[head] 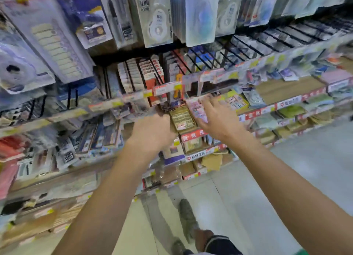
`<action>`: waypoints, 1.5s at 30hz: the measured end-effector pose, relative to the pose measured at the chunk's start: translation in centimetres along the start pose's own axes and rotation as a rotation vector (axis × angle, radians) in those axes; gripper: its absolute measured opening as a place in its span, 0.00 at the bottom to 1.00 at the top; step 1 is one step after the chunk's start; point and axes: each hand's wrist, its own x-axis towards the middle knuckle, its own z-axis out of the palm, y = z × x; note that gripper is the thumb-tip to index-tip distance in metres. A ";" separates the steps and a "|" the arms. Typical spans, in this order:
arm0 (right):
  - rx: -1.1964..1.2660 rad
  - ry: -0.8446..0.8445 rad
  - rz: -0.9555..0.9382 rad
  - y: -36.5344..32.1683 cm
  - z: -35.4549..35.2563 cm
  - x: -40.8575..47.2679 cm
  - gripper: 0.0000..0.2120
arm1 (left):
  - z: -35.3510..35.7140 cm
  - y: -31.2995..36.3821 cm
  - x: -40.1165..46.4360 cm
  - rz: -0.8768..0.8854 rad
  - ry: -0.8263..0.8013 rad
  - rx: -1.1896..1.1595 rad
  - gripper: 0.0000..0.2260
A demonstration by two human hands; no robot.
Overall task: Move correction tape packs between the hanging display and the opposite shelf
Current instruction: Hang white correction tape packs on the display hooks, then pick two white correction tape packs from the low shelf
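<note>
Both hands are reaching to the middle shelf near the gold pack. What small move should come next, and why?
Probably close the right hand on the pink flat pack beneath its fingers. Those fingers are spread and touch or hover over it without curling round it, so no grip is formed. The left hand is curled beside the gold flat pack; blur hides whether it holds anything.

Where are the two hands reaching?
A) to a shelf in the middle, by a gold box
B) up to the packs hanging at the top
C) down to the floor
A: the left hand and right hand flank the gold box on a middle shelf.
</note>
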 end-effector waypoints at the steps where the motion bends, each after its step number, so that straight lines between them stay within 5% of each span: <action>1: -0.011 -0.041 0.013 0.5 -0.1 -1.0 0.25 | 0.2 1.1 -0.2 0.037 -0.028 -0.008 0.18; 6: -0.015 -0.185 0.090 4.5 -0.3 -4.7 0.22 | 0.4 6.3 0.0 0.145 -0.042 -0.096 0.15; 17: 0.065 -0.216 0.211 19.7 -2.1 -9.4 0.17 | -1.5 20.9 4.9 0.310 -0.019 -0.047 0.21; 28: 0.161 -0.246 0.237 35.7 -4.0 -12.3 0.16 | -1.5 36.6 11.0 0.365 -0.055 0.001 0.16; 45: 0.173 -0.531 0.274 45.9 -0.2 -6.4 0.22 | 0.9 42.3 22.5 0.288 -0.296 0.030 0.21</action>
